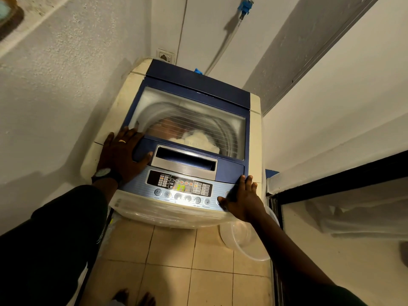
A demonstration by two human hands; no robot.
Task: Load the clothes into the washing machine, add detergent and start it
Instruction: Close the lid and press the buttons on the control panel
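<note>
Under the left hand (122,154), fingers spread flat and gripping nothing, lies the closed lid (189,120) of the washer (255,129). Beyond its fingertips, clothes (194,138) show pale through the lid's window. The right hand (241,200) rests open on the panel (183,191), thumb on a button at the right end, holding nothing. Left of that thumb the display (181,187) glows green.

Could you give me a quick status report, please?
Left hand flat on closed blue see-through lid. Right hand at the control panel, thumb on a button. Clothes inside; green display lit. Nothing obstructing.
</note>
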